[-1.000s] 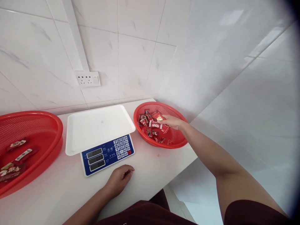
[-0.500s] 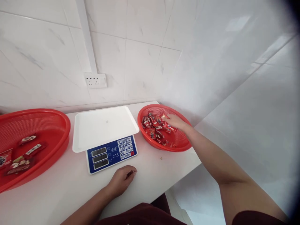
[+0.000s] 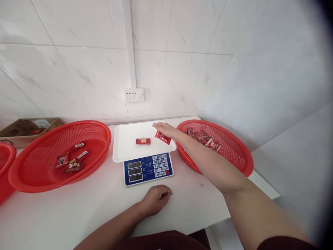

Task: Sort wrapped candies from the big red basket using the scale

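Reaching over the right side of the white tray (image 3: 125,139), the right hand (image 3: 168,130) has its visible fingers stretched out side by side, with a red packet (image 3: 163,136) just under them; the thumb is hidden, so whether they pinch it cannot be told. Another packet (image 3: 143,141) lies flat near the middle of the tray, well inside the raised edges. The tray tops the blue scale (image 3: 148,171), whose keypad and displays stick out at the front. The left hand (image 3: 155,200) rests on the table (image 3: 189,208), loosely curled and holding nothing, between the scale and the table's front edge. To the right, the right basket (image 3: 232,150) holds more wrapped packets; its rim comes close to the tray's right edge, leaving little room there, and the right forearm crosses above it. The left basket (image 3: 95,139) has a few packets at its bottom, and a narrow gap parts its rim from the tray. A wider stretch of table runs along the front. Farther left sit a third basket (image 3: 3,180), partly out of view, and a cardboard box (image 3: 15,141).
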Demonstrator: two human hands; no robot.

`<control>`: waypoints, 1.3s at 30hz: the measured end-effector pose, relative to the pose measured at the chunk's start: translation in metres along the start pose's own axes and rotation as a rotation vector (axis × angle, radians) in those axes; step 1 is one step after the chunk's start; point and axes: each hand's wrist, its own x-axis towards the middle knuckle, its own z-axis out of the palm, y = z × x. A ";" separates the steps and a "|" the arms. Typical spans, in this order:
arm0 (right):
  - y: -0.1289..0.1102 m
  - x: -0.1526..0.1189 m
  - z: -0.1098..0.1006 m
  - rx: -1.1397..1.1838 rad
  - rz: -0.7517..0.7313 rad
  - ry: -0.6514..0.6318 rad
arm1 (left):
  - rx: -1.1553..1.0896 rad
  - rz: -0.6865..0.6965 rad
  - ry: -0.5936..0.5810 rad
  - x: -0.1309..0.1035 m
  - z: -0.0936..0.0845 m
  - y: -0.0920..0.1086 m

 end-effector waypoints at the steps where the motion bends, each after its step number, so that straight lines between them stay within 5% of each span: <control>1: 0.002 0.003 0.001 0.002 0.017 -0.007 | 0.000 0.005 -0.001 0.000 0.000 0.000; 7: 0.008 0.000 0.000 0.055 0.040 -0.125 | -0.003 0.003 -0.009 -0.001 -0.001 0.000; 13: 0.011 -0.030 -0.029 -0.123 -0.101 0.201 | -0.025 0.024 -0.005 -0.001 -0.001 -0.003; 16: 0.028 -0.056 -0.058 -0.261 -0.039 0.313 | -0.027 0.006 -0.002 0.000 0.001 -0.006; 19: 0.054 -0.083 -0.077 -0.378 0.113 0.159 | -0.023 -0.017 -0.009 0.002 0.001 -0.006; 22: 0.080 -0.100 -0.074 -0.432 0.232 -0.056 | -0.019 -0.024 -0.014 0.002 0.001 -0.004; 26: 0.098 -0.102 -0.056 -0.428 0.223 -0.032 | -0.027 -0.041 -0.017 0.002 0.000 -0.003; 33: 0.084 -0.098 -0.066 -0.414 0.145 0.067 | -0.042 -0.044 -0.010 0.001 0.001 -0.004; 39: 0.051 -0.103 -0.079 -0.142 0.015 0.440 | -0.024 -0.031 0.002 0.001 0.002 -0.005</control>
